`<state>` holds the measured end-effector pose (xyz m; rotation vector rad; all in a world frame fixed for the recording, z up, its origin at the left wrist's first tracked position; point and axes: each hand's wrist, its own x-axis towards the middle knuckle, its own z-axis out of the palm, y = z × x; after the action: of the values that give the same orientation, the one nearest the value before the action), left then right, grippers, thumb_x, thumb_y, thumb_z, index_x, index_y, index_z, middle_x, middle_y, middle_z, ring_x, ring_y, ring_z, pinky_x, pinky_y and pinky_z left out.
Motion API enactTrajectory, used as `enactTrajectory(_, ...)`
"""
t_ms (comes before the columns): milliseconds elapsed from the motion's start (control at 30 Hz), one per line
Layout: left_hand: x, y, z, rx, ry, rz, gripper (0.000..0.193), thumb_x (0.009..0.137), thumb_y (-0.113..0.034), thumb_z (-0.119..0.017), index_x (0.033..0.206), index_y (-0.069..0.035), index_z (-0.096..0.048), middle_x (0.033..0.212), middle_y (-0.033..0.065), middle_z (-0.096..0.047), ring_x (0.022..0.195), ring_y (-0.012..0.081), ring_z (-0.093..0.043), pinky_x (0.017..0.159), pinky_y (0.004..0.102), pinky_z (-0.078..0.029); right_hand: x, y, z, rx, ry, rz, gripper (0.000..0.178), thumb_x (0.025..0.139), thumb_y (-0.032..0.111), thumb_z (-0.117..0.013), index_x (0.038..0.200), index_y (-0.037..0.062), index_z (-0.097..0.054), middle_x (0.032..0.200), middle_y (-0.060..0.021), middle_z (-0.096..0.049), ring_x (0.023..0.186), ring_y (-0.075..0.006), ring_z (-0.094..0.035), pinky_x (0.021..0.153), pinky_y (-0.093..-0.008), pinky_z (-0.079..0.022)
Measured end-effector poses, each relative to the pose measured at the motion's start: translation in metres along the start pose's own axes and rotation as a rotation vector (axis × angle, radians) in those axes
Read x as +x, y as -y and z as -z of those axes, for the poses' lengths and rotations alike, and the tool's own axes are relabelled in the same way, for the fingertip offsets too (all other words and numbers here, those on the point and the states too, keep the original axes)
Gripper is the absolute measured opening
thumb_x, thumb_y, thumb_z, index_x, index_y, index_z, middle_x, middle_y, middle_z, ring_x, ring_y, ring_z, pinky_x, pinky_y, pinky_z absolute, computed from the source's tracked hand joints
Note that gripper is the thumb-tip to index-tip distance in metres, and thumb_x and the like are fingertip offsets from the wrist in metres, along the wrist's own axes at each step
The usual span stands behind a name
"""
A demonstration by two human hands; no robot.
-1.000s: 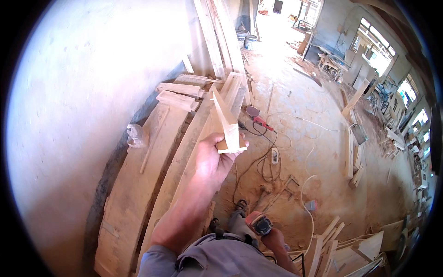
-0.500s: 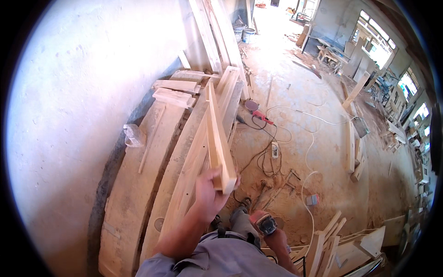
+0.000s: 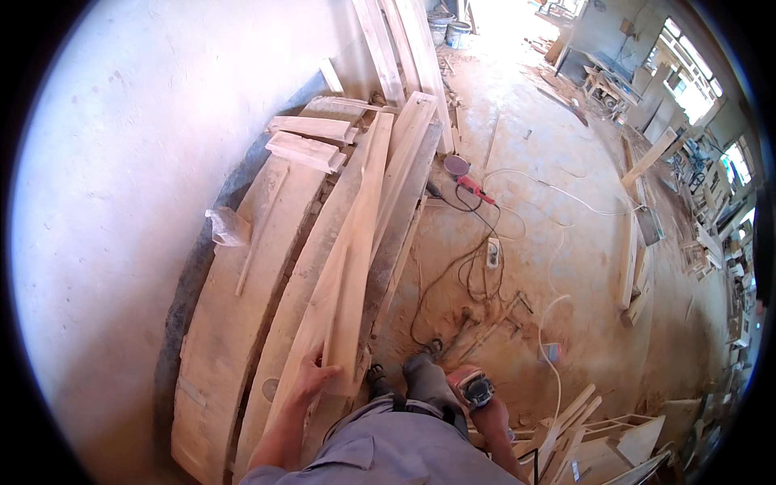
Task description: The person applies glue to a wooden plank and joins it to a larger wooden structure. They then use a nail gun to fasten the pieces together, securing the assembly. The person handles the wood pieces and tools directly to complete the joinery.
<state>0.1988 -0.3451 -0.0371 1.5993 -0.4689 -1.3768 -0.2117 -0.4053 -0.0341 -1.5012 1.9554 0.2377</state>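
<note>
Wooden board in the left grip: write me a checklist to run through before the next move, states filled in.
1. Left grip on the wooden board: ok, closed on the end nearest the body.
2. Right grip on the red and black power tool: ok, held apart from the board.
3. Power tool switched off: cannot tell.
4. Board resting on the planks below it: cannot tell from this angle.
5. Feet away from loose cord: not ok, a dark cord curls close by.
6. Red grinder apart from both hands: ok, lying on the floor.
</note>
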Motion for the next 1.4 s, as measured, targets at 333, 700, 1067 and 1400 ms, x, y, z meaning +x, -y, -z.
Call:
enactTrajectory(333,0.041,0.015,0.09,0.462,-0.263,0.166,0.08,0.073,0.006,-0.072,0.149,-0.005,-0.05,0.119,0.0104,-0.069,0.102,0.0195,-0.064,0.09,0.0334,-0.052,0.108,0.016,0.073,0.06,-0.072,0.096,0.029,0.075,0.019,-0.068,0.099,0.0026,-0.071,0.093,-0.028,-0.07,0.095,-0.0484,-0.066,0.084,-0.0541,-0.053)
enactTrajectory(700,0.113,0.016,0.157,0.771,-0.41,0.217,0.062,0.079,0.002,-0.059,0.14,-0.011,-0.061,0.109,0.0175,-0.074,0.094,0.0264,-0.07,0.085,0.0387,-0.053,0.225,0.036,0.116,0.155,-0.127,0.16,0.028,0.067,0.009,-0.071,0.093,-0.0006,-0.071,0.084,-0.0223,-0.072,0.084,-0.0371,-0.072,0.072,-0.0447,-0.054)
enactTrajectory(1067,0.162,0.101,0.169,1.064,-0.501,0.294,0.045,0.078,-0.004,-0.061,0.121,-0.01,-0.072,0.111,0.0239,-0.071,0.106,0.041,-0.067,0.092,0.0448,-0.054,0.311,0.07,0.138,0.306,-0.132,0.226,0.03,0.068,0.0,-0.068,0.098,-0.0009,-0.073,0.091,-0.0214,-0.074,0.092,-0.0345,-0.073,0.078,-0.0427,-0.053)
enactTrajectory(1400,0.328,-0.013,0.111,0.84,-0.518,0.018,0.043,0.084,-0.008,-0.059,0.127,-0.004,-0.067,0.124,0.0243,-0.066,0.118,0.0393,-0.062,0.105,0.0444,-0.047,0.375,0.163,0.183,0.159,-0.1,0.141,0.029,0.062,0.0,-0.07,0.091,-0.0036,-0.07,0.086,-0.0149,-0.074,0.083,-0.0254,-0.073,0.075,-0.0379,-0.055)
